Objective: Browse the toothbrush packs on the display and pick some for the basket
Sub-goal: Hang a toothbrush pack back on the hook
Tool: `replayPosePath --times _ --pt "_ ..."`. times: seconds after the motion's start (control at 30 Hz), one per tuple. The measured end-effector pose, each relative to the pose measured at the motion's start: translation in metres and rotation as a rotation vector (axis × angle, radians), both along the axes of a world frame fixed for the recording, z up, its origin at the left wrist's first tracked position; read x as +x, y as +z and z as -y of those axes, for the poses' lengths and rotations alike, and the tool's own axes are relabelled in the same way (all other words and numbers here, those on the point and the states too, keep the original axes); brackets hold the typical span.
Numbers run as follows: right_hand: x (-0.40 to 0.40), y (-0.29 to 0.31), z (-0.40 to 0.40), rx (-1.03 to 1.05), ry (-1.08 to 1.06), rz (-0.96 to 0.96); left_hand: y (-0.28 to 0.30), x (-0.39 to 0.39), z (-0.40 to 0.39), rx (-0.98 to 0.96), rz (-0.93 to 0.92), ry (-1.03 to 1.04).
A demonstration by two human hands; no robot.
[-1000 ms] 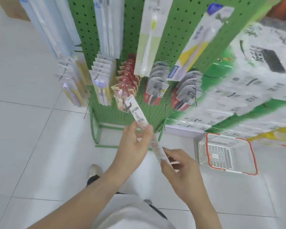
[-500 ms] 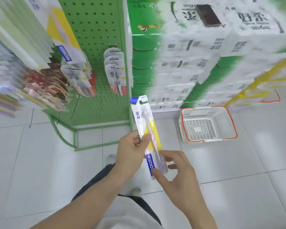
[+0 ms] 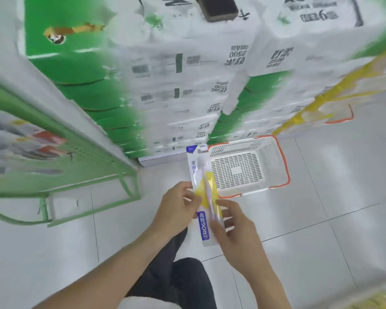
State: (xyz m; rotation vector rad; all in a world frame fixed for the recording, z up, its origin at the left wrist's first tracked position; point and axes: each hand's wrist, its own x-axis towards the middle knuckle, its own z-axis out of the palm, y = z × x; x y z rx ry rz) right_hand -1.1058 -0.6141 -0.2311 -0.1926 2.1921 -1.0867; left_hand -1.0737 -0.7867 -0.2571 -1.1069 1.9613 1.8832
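while both hands grip it, toothbrush pack overlaps basket.

Two bare forearms, no sleeves, watch or rings in sight, rising from the lower left and lower right of the frame to the left hand and right hand at centre. Dark, near-black trousers below them, at lower centre. Pale grey-white shirt hem at the very bottom edge, blurred.
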Motion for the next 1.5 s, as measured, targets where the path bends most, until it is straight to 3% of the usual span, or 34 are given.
replayPosePath --times 0.17,0.43,0.63,0.87,1.03,1.27,1.5 --pt "-0.098 -0.055 -0.017 0.137 0.115 0.013 -0.053 -0.088 -0.025 0.015 0.09 -0.021" --pt "-0.195 -0.184 -0.054 0.233 -0.008 0.02 -0.169 -0.179 -0.08 0.005 0.172 0.049" --pt "-0.241 -0.317 -0.093 0.207 -0.019 0.163 -0.298 -0.215 -0.137 -0.169 0.164 0.026" --pt "-0.283 -0.493 -0.113 0.288 -0.04 0.125 -0.451 -0.207 -0.162 -0.48 0.292 -0.034" --pt "-0.288 -0.611 -0.09 0.366 0.08 0.093 -0.532 -0.184 -0.161 -0.615 0.236 -0.155" --pt "-0.278 -0.723 -0.075 0.488 0.146 0.061 -0.587 -0.161 -0.167 -0.701 0.052 -0.057" --pt "-0.296 -0.728 -0.063 0.516 0.322 0.1 -0.592 -0.15 -0.17 -0.701 -0.015 -0.056"
